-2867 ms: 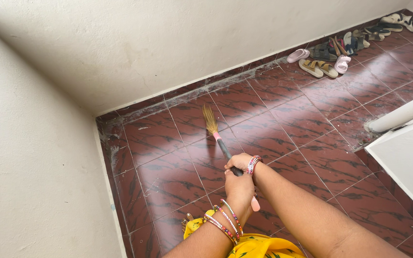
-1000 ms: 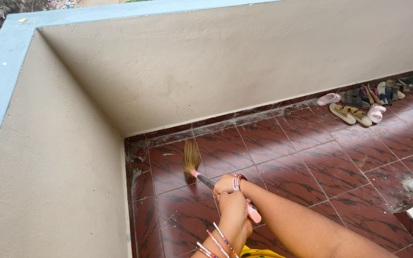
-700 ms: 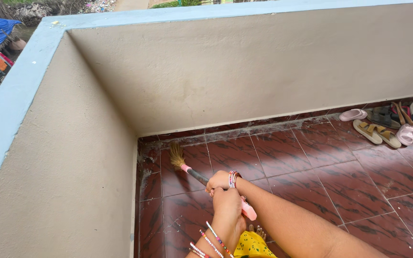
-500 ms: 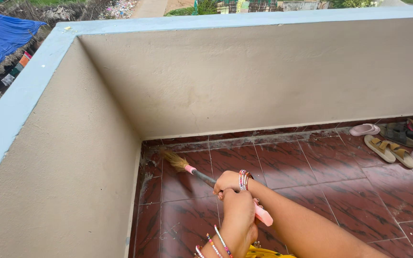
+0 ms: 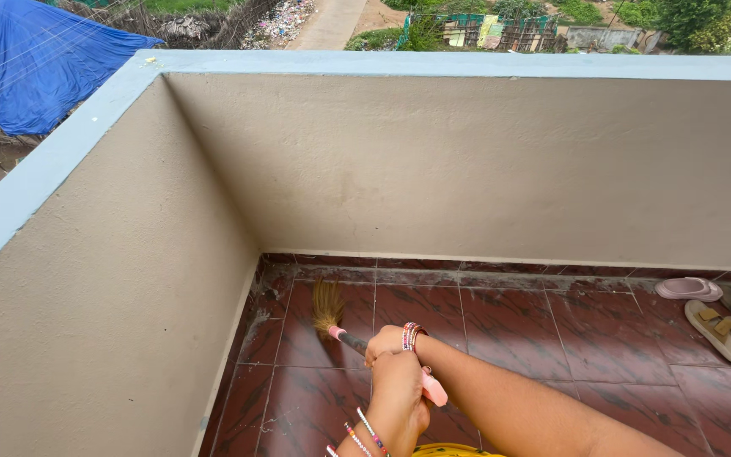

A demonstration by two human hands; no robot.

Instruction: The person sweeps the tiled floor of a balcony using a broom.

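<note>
Both hands gripping broom (image 5: 344,337): right hand (image 5: 385,342) ahead, left hand (image 5: 399,393) behind. Bristles working floor tiles (image 5: 501,330) near wall corner (image 5: 266,254) (grime there). Next, probably: drawing stroke away from corner.

Lying near the wall on the red tiled floor (image 5: 501,338): pink slipper (image 5: 688,289), tan sandals (image 5: 725,330). Rising around: beige parapet wall (image 5: 467,169). Showing beyond: blue tarpaulin (image 5: 35,59), greenery (image 5: 687,17).
</note>
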